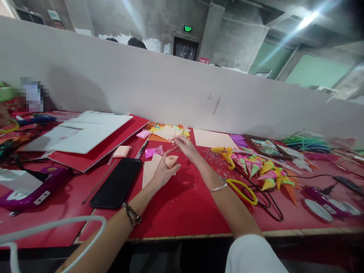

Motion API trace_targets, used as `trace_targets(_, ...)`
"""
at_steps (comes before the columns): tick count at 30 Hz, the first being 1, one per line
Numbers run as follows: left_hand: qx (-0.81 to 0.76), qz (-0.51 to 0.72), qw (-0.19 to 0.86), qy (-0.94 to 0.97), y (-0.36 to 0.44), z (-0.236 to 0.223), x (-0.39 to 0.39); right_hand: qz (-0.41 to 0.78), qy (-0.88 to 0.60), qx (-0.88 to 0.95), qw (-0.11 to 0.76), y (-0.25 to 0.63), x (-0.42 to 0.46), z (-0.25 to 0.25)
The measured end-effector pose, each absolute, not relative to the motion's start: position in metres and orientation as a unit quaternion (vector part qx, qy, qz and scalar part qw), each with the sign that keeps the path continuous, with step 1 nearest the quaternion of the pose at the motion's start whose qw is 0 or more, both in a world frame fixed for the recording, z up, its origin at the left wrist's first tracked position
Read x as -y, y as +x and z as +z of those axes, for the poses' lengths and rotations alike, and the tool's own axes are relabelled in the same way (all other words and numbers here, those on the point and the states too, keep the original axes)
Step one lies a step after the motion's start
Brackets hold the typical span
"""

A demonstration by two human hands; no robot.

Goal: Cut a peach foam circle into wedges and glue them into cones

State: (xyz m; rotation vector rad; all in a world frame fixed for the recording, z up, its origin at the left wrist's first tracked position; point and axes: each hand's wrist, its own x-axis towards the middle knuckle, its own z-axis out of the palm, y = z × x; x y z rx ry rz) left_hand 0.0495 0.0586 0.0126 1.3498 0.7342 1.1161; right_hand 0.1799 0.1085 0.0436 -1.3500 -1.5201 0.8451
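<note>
Left grip [162, 173] pinches a curled peach piece [171, 161] above the red surface [187, 212], where a slackened hold might let it spring open, while whether the right grip [186, 148] just beyond holds anything cannot be told.

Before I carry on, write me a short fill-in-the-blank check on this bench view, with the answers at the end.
1. The black phone lies to the ____ of the left hand.
2. The scissors have handles coloured ____.
3. The tabletop in front of the person is ____.
4. The lit sign on the far wall glows ____.

Missing words: left; yellow; red; green.
</note>
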Motion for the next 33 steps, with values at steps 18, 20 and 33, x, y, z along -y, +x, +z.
trace_targets(18,-0.339,0.212,0.201,0.894,0.037,0.015,-0.024,0.235,-0.475,0.817,0.228,0.187,0.024,0.055)
trace_targets(20,-0.347,0.193,0.186,0.899,0.034,0.015,-0.018,0.249,-0.451,0.825,0.231,0.18,0.029,0.052)
trace_targets(33,-0.427,0.107,0.044,0.897,0.028,0.039,-0.014,0.27,-0.429,0.781,0.364,0.184,0.023,0.045)
